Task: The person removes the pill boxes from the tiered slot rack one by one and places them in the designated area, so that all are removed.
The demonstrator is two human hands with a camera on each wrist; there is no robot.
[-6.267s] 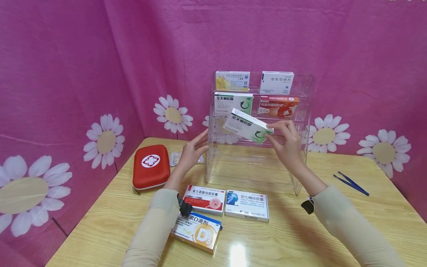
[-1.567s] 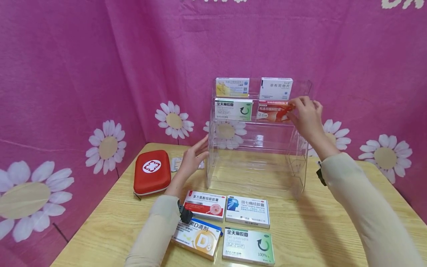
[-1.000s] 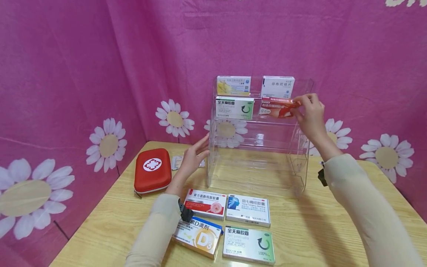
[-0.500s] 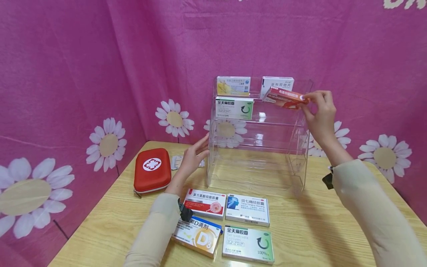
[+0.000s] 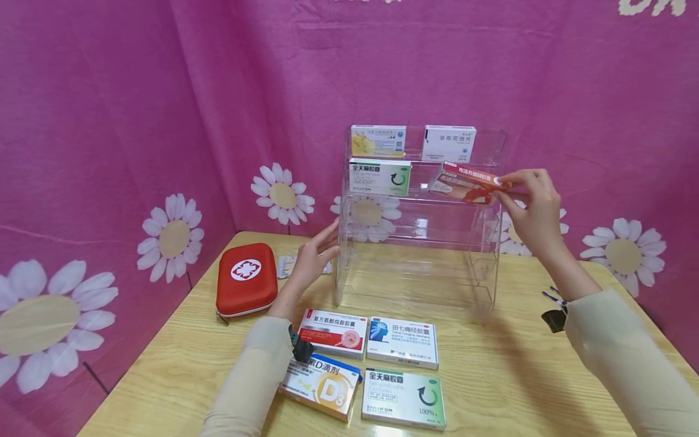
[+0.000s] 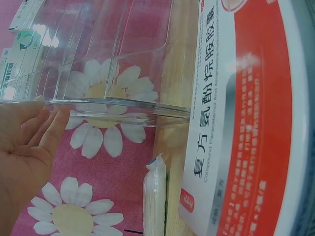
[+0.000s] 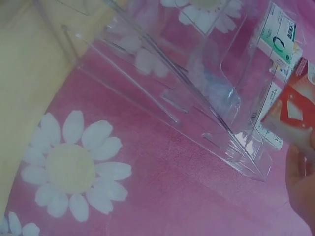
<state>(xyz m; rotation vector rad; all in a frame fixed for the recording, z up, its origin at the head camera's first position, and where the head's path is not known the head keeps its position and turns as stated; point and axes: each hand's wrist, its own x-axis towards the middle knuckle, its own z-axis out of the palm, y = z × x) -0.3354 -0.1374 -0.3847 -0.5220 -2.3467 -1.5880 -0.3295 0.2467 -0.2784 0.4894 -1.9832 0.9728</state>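
Note:
My right hand (image 5: 537, 212) pinches the right end of a red medicine box (image 5: 466, 182), tilted in front of the second tier of a clear acrylic display stand (image 5: 417, 241). In the right wrist view, part of the red box (image 7: 298, 105) shows at the right edge. My left hand (image 5: 312, 260) touches the stand's left side with extended fingers, as the left wrist view shows of the hand (image 6: 29, 147) too. On the stand sit a yellow-and-white box (image 5: 378, 141), a white box (image 5: 449, 144) and a green-and-white box (image 5: 379, 177).
On the table (image 5: 491, 376), a red-and-white box (image 5: 334, 332), a blue-and-white box (image 5: 403, 342), a vitamin D box (image 5: 322, 385) and a second green-and-white box (image 5: 404, 397) lie before the stand. A red first-aid case (image 5: 247, 279) and a small clear packet (image 5: 286, 265) are left.
The green-and-white box my right hand held earlier now lies on the table. My right hand has lifted the red box off the second tier, then moved it slightly down and right.

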